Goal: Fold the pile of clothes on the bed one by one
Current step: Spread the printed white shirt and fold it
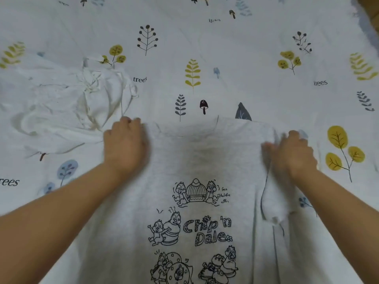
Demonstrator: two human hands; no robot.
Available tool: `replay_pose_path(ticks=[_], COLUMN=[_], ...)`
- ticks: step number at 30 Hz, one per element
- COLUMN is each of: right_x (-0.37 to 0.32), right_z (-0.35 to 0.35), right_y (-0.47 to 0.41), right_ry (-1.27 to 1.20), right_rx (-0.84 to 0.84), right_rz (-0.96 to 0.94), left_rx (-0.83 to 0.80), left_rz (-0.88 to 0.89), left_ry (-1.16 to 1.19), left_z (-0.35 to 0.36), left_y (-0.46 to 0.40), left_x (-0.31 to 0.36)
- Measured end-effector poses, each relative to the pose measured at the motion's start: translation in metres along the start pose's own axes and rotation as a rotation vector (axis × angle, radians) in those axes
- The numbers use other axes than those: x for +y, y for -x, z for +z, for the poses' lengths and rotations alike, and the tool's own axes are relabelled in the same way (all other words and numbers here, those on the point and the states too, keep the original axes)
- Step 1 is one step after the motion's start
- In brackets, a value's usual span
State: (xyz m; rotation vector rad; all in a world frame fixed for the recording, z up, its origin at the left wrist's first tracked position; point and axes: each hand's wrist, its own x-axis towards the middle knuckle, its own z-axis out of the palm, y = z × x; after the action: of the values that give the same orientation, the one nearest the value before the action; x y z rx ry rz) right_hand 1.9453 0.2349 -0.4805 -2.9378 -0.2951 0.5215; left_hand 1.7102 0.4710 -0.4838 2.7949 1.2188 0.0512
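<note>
the bed (235, 48) fills the whole view, covered by a white sheet printed with leaves, little trees and mushrooms. on it, nearest the person, lies a pale grey t-shirt (205, 156) with a cartoon chipmunk print, spread out flat with its collar end pointing away and its hem running out of the bottom of the view. to the left of it, and touching its shoulder corner, sits a crumpled white garment (61, 103), not yet folded, so at least one more piece waits its turn; whether more clothes lie outside the view cannot be told.

the t-shirt looks to be at the very start of its folding: the body is laid smooth, the right sleeve is bunched and turned in along the right side, and no lengthwise or crosswise fold shows yet. no finished, folded clothes are visible anywhere on the sheet.

the left hand (125, 144) rests at the left shoulder corner of the t-shirt, fingers curled down onto the cloth and seemingly pinching its edge. the right hand (293, 152) is at the right shoulder, fingers curled and closed on a gather of the grey cloth, though blur hides the exact grip
</note>
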Motion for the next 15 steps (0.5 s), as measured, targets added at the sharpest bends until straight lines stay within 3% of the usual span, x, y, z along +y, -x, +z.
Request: replay_pose_path(ticks=[3, 6, 11, 15], right_x=[0.016, 0.04, 0.074, 0.087], right_z=[0.016, 0.015, -0.018, -0.034], right_y=[0.024, 0.029, 0.011, 0.008], right_ry=[0.057, -0.163, -0.066, -0.245], right_rx=[-0.077, -0.149, 0.02, -0.26], right_rz=[0.026, 0.029, -0.009, 0.111], left_rx=[-0.147, -0.316, -0.376, -0.414], left_rz=[0.263, 0.447, 0.427, 0.395], left_ry=[-0.029, -0.029, -0.08, -0.084], left_z=[0.023, 0.048, 0.065, 0.06], left_y=[0.047, 0.087, 0.098, 0.1], left_x=[0.033, 0.055, 0.061, 0.068])
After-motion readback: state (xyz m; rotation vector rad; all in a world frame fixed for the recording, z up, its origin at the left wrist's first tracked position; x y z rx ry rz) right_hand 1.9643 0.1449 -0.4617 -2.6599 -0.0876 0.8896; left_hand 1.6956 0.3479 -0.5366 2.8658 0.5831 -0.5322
